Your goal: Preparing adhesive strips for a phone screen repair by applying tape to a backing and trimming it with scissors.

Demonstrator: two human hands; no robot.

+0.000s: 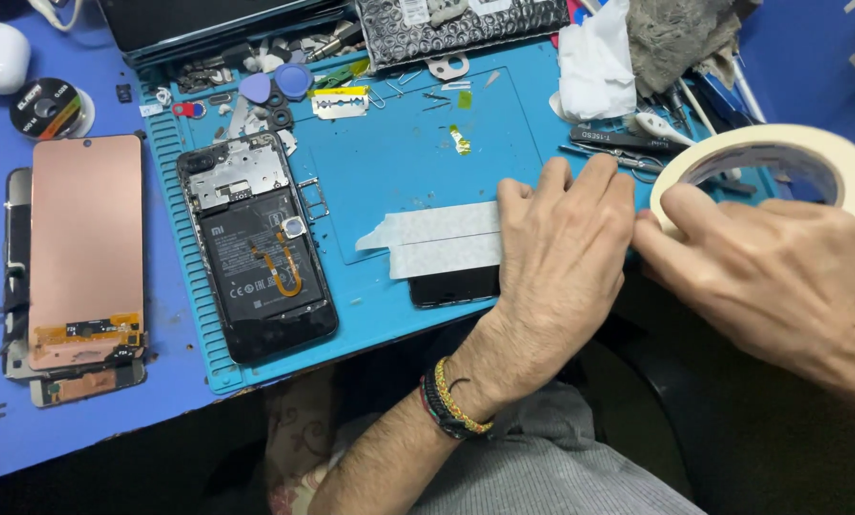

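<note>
pressing flat on a dark phone screen (454, 286), the left hand (556, 257) lies palm down with fingers spread, holding nothing but pinning strips of pale masking tape (442, 240) that already cover most of the glass. the screen rests at the near edge of a blue work mat (418, 143). the right hand (771, 277) grips a roll of masking tape (780, 162) just beside the left, fingers curled round the roll's rim, thumb hidden, so how tight the grip is cannot be told.

to lay a strip well, it seems wise to keep the tape taut and low, smooth it down from one end, and let each strip overlap the one beside it without wrinkles.

to the left on the mat lies an opened phone (256, 243) showing its battery and an orange flex cable; well off the mat sits a copper-backed display panel (86, 248). small parts crowd the mat's far edge — a razor blade (340, 105), blue picks (277, 84) — and dark tweezers (628, 143) lie close behind the hands, where the roll could catch them.
</note>
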